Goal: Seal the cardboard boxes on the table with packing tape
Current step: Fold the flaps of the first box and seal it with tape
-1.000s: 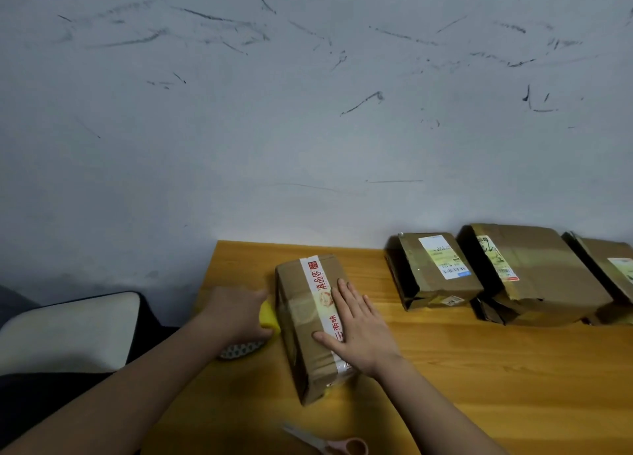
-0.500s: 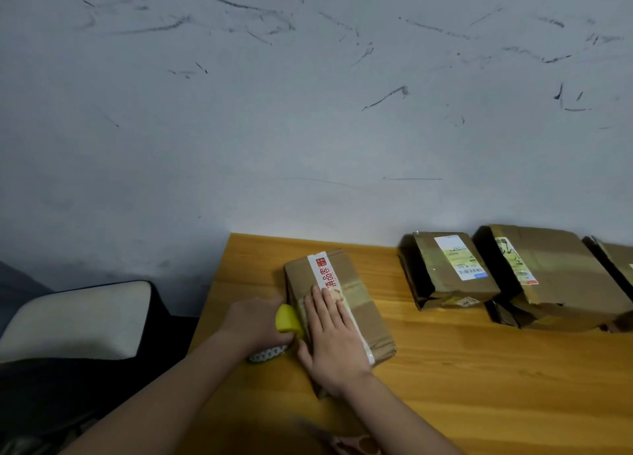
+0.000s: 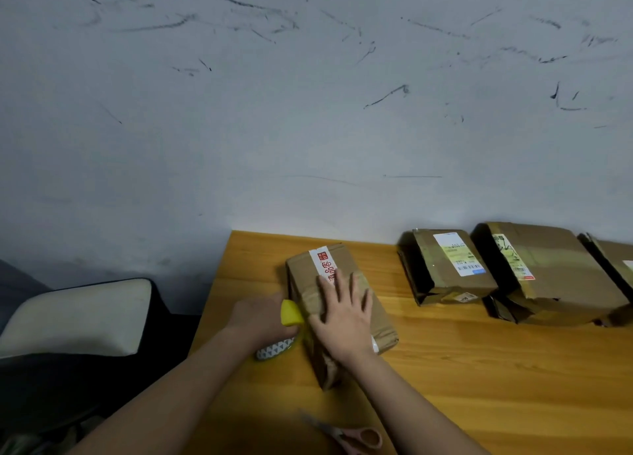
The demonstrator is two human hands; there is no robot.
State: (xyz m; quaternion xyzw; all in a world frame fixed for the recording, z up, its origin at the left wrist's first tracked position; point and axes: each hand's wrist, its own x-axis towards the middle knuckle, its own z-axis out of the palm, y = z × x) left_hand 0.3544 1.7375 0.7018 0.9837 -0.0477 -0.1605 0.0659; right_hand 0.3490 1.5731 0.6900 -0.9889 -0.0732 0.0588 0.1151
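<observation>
A small cardboard box (image 3: 380,324) with a white and red printed strip along its top lies on the wooden table (image 3: 479,369). My right hand (image 3: 342,314) lies flat on the box top, fingers straight and spread. My left hand (image 3: 260,317) grips a tape dispenser with a yellow part (image 3: 290,313) and a patterned roll (image 3: 274,350), held against the box's left side.
Three more cardboard boxes (image 3: 448,266) (image 3: 548,273) (image 3: 616,262) stand in a row along the wall at the right. Pink-handled scissors (image 3: 352,435) lie at the table's near edge. A chair with a pale cushion (image 3: 75,317) stands left of the table.
The box has turned on the table under my right hand, which slid from the near end toward the middle of the top. My left hand stays with the dispenser at the left side.
</observation>
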